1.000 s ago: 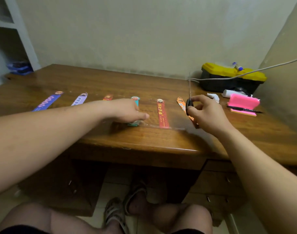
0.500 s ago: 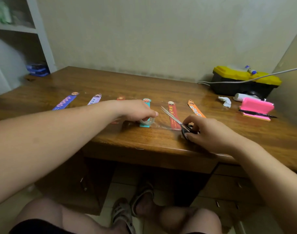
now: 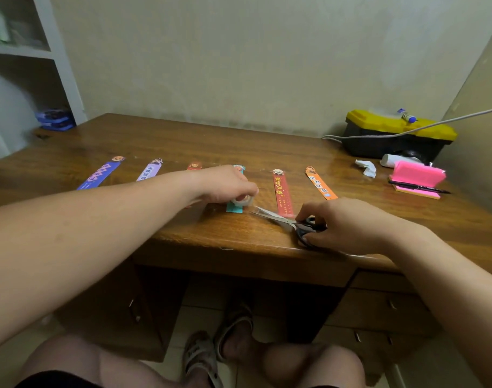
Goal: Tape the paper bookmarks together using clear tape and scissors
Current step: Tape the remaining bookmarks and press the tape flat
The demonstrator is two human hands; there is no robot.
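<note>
Several paper bookmarks lie in a row on the wooden desk (image 3: 161, 147): a purple one (image 3: 100, 172), a lilac one (image 3: 149, 172), a red one (image 3: 281, 194) and an orange one (image 3: 320, 186). A teal bookmark (image 3: 234, 210) pokes out under my left hand (image 3: 225, 184), which grips a clear tape roll (image 3: 242, 201) above it. A strip of clear tape stretches from the roll toward the red bookmark. My right hand (image 3: 348, 224) holds black-handled scissors (image 3: 278, 218) low over the desk, blades slightly apart at the tape strip.
A black toolbox with a yellow lid (image 3: 398, 133) stands at the back right, a white cable (image 3: 424, 127) across it. In front of it lie a crumpled tissue (image 3: 366, 167) and a pink notepad with a pen (image 3: 417, 179). White shelves (image 3: 29, 54) rise at left.
My right hand has swung the scissors down from upright and brought the blades flat to the tape strip beside the roll. The left hand has stayed on the roll.
</note>
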